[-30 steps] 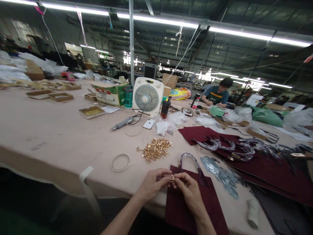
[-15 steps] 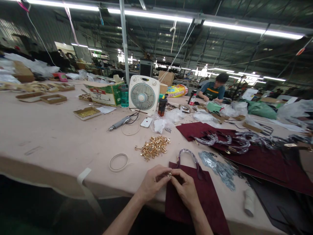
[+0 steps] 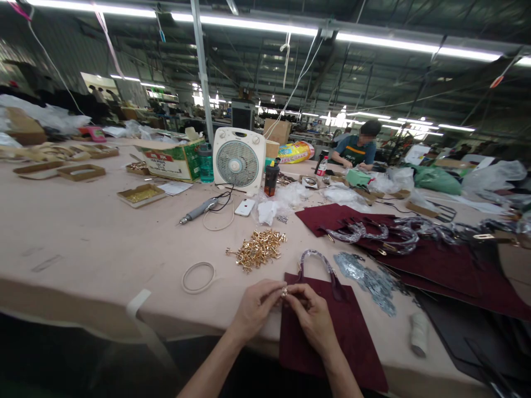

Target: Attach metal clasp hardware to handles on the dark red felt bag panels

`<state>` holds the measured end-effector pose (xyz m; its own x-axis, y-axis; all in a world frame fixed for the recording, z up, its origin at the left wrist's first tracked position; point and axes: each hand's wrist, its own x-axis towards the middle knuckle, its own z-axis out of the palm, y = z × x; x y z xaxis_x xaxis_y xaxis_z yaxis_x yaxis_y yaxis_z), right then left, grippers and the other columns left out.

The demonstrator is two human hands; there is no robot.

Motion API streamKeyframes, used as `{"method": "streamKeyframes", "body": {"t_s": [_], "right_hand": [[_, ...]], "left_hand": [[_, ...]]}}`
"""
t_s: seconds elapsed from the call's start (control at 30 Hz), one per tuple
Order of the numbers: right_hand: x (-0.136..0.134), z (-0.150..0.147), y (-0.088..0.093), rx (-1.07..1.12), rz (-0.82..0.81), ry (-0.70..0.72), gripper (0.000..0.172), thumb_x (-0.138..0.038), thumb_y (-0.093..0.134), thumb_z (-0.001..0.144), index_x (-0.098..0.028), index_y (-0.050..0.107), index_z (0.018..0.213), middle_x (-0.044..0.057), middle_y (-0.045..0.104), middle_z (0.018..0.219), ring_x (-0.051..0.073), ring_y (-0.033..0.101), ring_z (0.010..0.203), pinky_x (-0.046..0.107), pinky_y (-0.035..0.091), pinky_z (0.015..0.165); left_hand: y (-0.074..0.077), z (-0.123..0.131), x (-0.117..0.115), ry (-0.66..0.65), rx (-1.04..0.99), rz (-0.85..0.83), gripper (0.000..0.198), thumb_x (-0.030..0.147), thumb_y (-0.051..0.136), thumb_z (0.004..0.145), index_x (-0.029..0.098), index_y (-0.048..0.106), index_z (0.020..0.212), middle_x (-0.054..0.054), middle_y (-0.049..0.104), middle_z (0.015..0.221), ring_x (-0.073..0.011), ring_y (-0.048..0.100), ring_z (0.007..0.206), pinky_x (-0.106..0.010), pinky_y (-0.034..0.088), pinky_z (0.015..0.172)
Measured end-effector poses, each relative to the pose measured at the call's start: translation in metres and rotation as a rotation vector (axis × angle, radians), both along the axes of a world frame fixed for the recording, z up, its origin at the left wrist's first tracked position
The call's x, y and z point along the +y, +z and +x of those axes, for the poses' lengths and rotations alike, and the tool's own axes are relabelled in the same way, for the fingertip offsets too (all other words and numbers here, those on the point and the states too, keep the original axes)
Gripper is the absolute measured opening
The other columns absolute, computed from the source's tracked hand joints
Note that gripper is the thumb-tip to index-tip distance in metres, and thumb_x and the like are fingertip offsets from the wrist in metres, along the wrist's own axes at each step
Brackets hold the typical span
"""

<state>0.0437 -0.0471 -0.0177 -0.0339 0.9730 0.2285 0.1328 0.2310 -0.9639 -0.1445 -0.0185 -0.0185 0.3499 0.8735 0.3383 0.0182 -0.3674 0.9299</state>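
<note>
Between the fingertips of both hands is a small gold metal fitting [image 3: 284, 291]. My left hand [image 3: 258, 309] pinches it from the left, fingers closed. From the right, my right hand [image 3: 310, 315] grips the same piece between thumb and fingers. Under the right hand lies a burgundy bag panel [image 3: 348, 337], its looped handle [image 3: 317, 253] wrapped in clear plastic. A heap of gold metal fittings [image 3: 259, 250] sits just beyond my hands. Flat grey metal plates [image 3: 367, 281] are spread to the right of the panel.
A roll of tape [image 3: 198, 277] lies left of the heap. Behind are a grey electric screwdriver [image 3: 199, 211], a phone [image 3: 244, 208] and a box fan [image 3: 238, 163]. More burgundy panels [image 3: 440, 271] are stacked at right, near a pale cylinder [image 3: 418, 334]. A co-worker [image 3: 359, 146] is across the table.
The view has shifted slightly, so the table things appear a little further left. Both hands keep hold of the gold fitting, which now shows more between the fingertips.
</note>
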Motion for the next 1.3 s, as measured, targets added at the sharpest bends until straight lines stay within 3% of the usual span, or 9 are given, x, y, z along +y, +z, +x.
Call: {"method": "streamKeyframes", "body": {"t_s": [0.13,0.3,0.57,0.77,1.0,1.17,1.3], "right_hand": [[0.001,0.004,-0.002,0.006,0.018,-0.02,0.02,-0.043,0.073,0.095,-0.024,0.074,0.101,0.007,0.076,0.1,0.025,0.073,0.091,0.035,0.06,0.084],[0.002,0.008,0.002,-0.049,0.111,0.01,0.013,-0.036,0.072,0.095,-0.024,0.075,0.096,0.007,0.074,0.11,0.026,0.068,0.108,0.038,0.052,0.1],[-0.001,0.009,0.006,-0.134,0.243,-0.003,0.004,-0.027,0.073,0.095,-0.026,0.075,0.091,0.006,0.064,0.114,0.022,0.064,0.109,0.034,0.051,0.098],[-0.002,0.009,0.002,-0.173,0.327,0.01,0.009,-0.022,0.068,0.097,-0.026,0.075,0.095,0.008,0.062,0.115,0.023,0.064,0.108,0.035,0.054,0.094],[-0.006,0.005,0.002,-0.263,0.436,-0.047,0.016,-0.018,0.062,0.1,-0.026,0.075,0.099,0.008,0.065,0.109,0.021,0.066,0.102,0.034,0.057,0.087],[-0.001,0.006,0.006,-0.178,0.374,-0.068,0.012,-0.023,0.07,0.097,-0.026,0.073,0.108,0.008,0.068,0.114,0.023,0.067,0.108,0.036,0.055,0.095],[0.002,0.008,0.007,-0.108,0.293,-0.037,0.01,-0.026,0.068,0.099,-0.026,0.075,0.106,0.006,0.072,0.106,0.021,0.069,0.102,0.032,0.055,0.092]], "left_hand": [[0.002,0.0,-0.001,-0.016,-0.022,-0.023,0.033,0.035,0.075,0.093,0.023,0.077,0.123,-0.009,0.076,0.117,-0.0226,0.072,0.104,-0.031,0.059,0.093],[0.006,-0.001,-0.002,0.018,0.058,0.05,0.027,0.035,0.068,0.098,0.026,0.079,0.12,-0.008,0.078,0.116,-0.022,0.072,0.108,-0.031,0.055,0.099],[0.006,-0.001,-0.002,0.012,0.085,-0.02,0.025,0.035,0.067,0.097,0.023,0.08,0.114,-0.005,0.081,0.107,-0.0208,0.075,0.097,-0.026,0.056,0.089],[0.008,-0.001,-0.003,-0.045,0.04,-0.133,0.029,0.037,0.066,0.096,0.019,0.079,0.115,-0.005,0.08,0.093,-0.0182,0.074,0.08,-0.024,0.057,0.076],[0.014,0.001,-0.003,-0.075,-0.01,-0.196,0.029,0.038,0.065,0.096,0.016,0.078,0.11,-0.005,0.078,0.088,-0.0181,0.073,0.077,-0.024,0.058,0.074],[0.009,-0.001,-0.005,0.005,0.015,-0.091,0.027,0.038,0.066,0.098,0.02,0.077,0.114,-0.006,0.078,0.102,-0.0173,0.074,0.082,-0.025,0.06,0.079],[0.004,0.0,-0.005,0.015,0.032,-0.016,0.024,0.036,0.064,0.099,0.023,0.077,0.116,-0.006,0.078,0.105,-0.0172,0.074,0.085,-0.026,0.06,0.081]]}}
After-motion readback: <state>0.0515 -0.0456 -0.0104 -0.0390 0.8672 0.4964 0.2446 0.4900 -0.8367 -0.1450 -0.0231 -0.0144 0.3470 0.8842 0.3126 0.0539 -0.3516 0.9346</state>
